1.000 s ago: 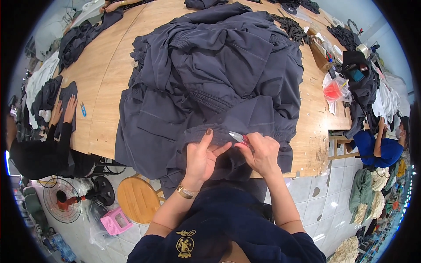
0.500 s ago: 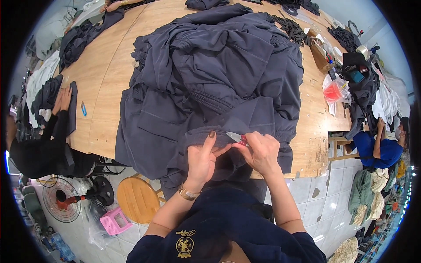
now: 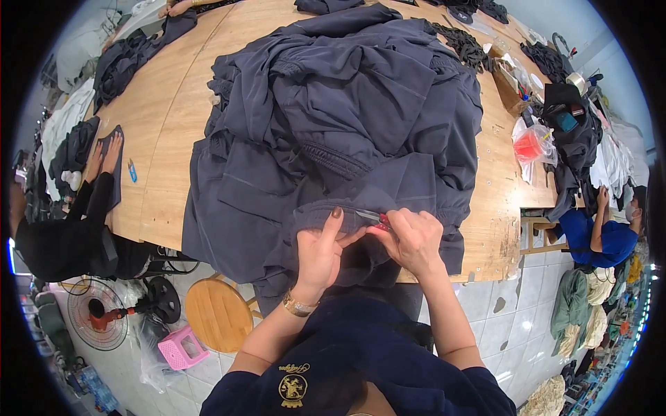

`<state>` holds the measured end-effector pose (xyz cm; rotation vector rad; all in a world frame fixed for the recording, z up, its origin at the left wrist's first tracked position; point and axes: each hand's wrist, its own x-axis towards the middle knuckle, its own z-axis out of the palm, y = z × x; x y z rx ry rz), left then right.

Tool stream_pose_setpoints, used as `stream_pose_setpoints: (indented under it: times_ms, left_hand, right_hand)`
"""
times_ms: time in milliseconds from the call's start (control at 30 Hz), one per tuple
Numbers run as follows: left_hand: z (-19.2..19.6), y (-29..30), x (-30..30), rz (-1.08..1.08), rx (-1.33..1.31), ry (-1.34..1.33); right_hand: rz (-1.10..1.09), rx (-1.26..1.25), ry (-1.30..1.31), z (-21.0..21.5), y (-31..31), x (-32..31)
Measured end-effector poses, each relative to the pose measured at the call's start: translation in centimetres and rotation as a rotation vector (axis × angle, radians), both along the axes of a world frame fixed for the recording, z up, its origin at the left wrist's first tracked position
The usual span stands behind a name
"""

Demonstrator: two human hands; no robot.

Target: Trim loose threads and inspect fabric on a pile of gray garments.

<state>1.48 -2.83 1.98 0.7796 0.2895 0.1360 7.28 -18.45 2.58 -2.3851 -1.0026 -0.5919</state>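
Observation:
A large heap of dark grey garments (image 3: 354,90) lies on the wooden table in front of me. At its near edge, my left hand (image 3: 319,256) pinches a gathered elastic band (image 3: 316,216) of one garment, thumb on top and fingers underneath. My right hand (image 3: 414,239) is closed around a pair of red-handled thread snips (image 3: 381,220). Their blades point left and lie against the band, just right of my left thumb. The snips' handles are mostly covered by my right fingers. Whether a thread sits between the blades is too small to tell.
Blue snips (image 3: 132,170) lie on the wooden table (image 3: 170,104) at left, near a co-worker's hands (image 3: 104,158) on dark cloth. To the right are a red drink cup (image 3: 530,144) and a cardboard box (image 3: 510,90). A round stool (image 3: 219,315) and fan (image 3: 98,315) stand below left.
The snips' blades have come closer together and lie flatter along the band. My hands stay nearly in place. At left, the co-worker's hands have shifted slightly on the cloth.

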Motion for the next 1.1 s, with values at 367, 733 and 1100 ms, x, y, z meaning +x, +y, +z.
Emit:
stream_pose_setpoints:
  times_ms: [367, 733, 1100]
  left_hand:
    - [0.1, -0.1, 0.0, -0.020, -0.017, 0.002]
    - [-2.6, 1.4, -0.4, -0.275, -0.234, -0.075]
    - [-0.1, 1.1, 0.3, -0.165, -0.190, -0.006]
  right_hand:
    - [0.002, -0.011, 0.009, -0.2, 0.2, -0.1]
    - [0.079, 0.188, 0.159, -0.3, 2.0, -1.1]
    - [-0.256, 0.994, 0.640, -2.1, -0.6, -1.0]
